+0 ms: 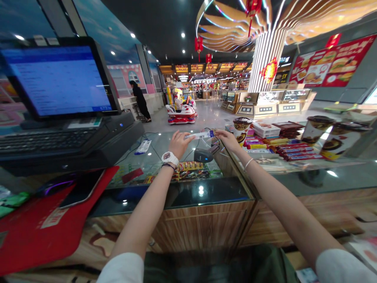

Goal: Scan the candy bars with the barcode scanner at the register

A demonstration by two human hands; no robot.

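A slim white packet [202, 135] with a blue end and a dark printed patch is held level above the glass counter. My left hand [179, 144], with a white watch at its wrist, is closed on the packet's left end. At the blue right end is my right hand [227, 139], its fingers closed on that end too. Just below the packet a dark scanner [203, 155] with a small blue light rests on the glass. Another white and blue packet [143, 147] lies on the counter left of my left hand.
A monitor [63, 80] and keyboard [44, 140] stand at the left, above a phone [83, 188] on a red mat [63, 226]. Chocolate cups [242, 131] and snack bars [299, 151] cover the right counter. A person in black [140, 101] stands far off.
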